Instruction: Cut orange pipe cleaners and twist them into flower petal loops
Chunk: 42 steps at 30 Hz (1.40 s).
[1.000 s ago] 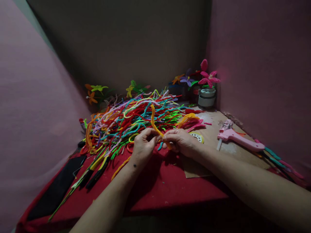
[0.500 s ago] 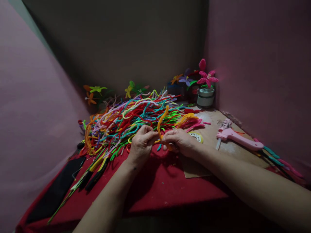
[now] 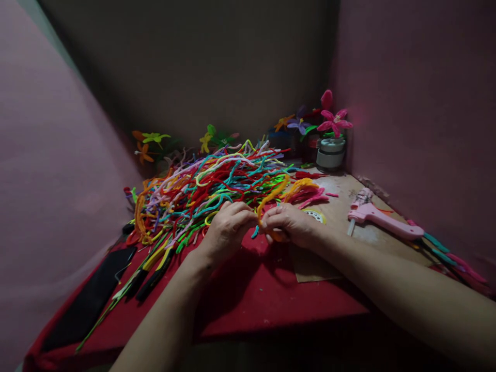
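Observation:
An orange pipe cleaner [image 3: 274,193] curves up and to the right from between my two hands, over the front of the pile. My right hand [image 3: 287,222] is closed on it, thumb and fingers pinched together. My left hand [image 3: 231,225] is closed just beside, its fingertips pressed at the lower part of the same orange pipe cleaner. The exact grip of the left fingertips is partly hidden by the hand. Just behind the hands lies a large heap of multicoloured pipe cleaners [image 3: 217,178]. A yellow-rimmed tape roll [image 3: 315,216] lies behind my right wrist.
On the right a pink glue gun [image 3: 382,219] rests on a brown board [image 3: 366,245]. Pliers with yellow-black handles [image 3: 157,271] and a black phone-like slab [image 3: 87,302] lie left on the red cloth [image 3: 271,310]. Pipe-cleaner flowers [image 3: 335,123] stand at the back.
The orange pipe cleaner, more upright before, now leans over to the right. My left hand has turned so its back shows more. The view has shifted slightly.

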Each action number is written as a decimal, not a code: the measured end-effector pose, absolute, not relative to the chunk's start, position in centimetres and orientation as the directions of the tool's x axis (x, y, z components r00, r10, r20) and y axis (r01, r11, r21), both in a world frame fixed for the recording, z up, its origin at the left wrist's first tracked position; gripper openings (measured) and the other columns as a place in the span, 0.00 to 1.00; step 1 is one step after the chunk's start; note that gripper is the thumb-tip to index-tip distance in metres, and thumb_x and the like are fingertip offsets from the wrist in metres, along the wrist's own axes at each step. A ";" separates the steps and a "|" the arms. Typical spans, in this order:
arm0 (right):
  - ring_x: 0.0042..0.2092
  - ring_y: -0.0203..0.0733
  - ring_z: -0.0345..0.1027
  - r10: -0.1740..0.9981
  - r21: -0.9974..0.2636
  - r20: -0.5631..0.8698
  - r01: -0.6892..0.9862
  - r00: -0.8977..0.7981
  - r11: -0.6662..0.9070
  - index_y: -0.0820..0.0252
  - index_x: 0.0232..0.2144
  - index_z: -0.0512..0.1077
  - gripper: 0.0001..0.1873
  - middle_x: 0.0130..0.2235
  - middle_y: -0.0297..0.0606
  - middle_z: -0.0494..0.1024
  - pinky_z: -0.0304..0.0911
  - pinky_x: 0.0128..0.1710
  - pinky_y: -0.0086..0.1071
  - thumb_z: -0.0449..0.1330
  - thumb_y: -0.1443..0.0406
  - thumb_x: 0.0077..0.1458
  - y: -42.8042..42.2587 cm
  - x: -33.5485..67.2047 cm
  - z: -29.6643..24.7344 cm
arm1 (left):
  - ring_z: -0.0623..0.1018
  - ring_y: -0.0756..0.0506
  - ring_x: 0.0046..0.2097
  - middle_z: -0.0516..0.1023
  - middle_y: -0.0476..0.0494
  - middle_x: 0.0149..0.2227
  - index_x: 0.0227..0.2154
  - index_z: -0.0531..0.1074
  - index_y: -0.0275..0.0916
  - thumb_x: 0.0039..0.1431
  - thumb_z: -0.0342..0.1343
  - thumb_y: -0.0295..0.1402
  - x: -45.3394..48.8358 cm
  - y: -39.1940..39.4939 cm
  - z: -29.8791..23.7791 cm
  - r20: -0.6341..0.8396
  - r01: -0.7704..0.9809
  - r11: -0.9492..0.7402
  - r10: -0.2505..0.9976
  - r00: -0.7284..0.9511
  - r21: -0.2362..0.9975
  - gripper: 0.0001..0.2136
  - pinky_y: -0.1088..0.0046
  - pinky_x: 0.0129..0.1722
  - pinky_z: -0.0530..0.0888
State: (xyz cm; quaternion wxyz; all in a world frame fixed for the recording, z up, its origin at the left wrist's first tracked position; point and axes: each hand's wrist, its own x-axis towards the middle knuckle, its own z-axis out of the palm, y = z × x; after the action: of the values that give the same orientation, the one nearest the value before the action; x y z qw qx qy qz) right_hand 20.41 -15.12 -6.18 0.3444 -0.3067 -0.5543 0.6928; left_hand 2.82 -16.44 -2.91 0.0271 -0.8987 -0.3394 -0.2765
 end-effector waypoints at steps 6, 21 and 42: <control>0.16 0.28 0.52 0.850 -0.998 -0.054 0.010 -0.524 -0.058 0.65 0.15 0.68 0.04 0.13 0.32 0.67 0.44 0.15 0.25 0.55 0.70 0.36 -15.4 20.3 -5.8 | 0.67 0.51 0.29 0.71 0.46 0.26 0.25 0.69 0.36 0.55 0.47 0.28 3.0 -16.9 -2.5 0.384 0.626 -0.747 0.658 0.648 0.222 0.07 0.75 0.32 0.62; 0.24 0.33 0.56 0.617 -0.385 0.627 0.500 -0.475 0.776 0.62 0.17 0.64 0.10 0.20 0.35 0.65 0.48 0.26 0.29 0.50 0.69 0.49 -18.0 19.9 -6.1 | 0.54 0.58 0.13 0.58 0.54 0.10 0.11 0.64 0.34 0.36 0.56 0.28 3.5 -16.8 -2.3 -0.326 0.177 0.280 0.880 0.344 0.944 0.07 0.80 0.14 0.49; 0.13 0.27 0.50 0.868 -0.945 -0.039 -0.262 -0.496 -0.193 0.65 0.18 0.68 0.05 0.16 0.36 0.73 0.41 0.12 0.24 0.59 0.66 0.38 -16.2 19.9 -5.1 | 0.64 0.56 0.21 0.70 0.50 0.23 0.29 0.72 0.34 0.39 0.62 0.31 3.4 -16.8 -2.6 -0.032 0.037 0.022 0.944 0.329 0.999 0.11 0.81 0.21 0.60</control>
State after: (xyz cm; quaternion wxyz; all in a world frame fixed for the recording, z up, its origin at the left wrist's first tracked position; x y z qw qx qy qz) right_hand 19.94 -16.17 -5.14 0.3983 -0.3057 -0.4949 0.7092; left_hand 3.41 -16.81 -2.58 -0.5752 -0.5778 -0.4242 -0.3943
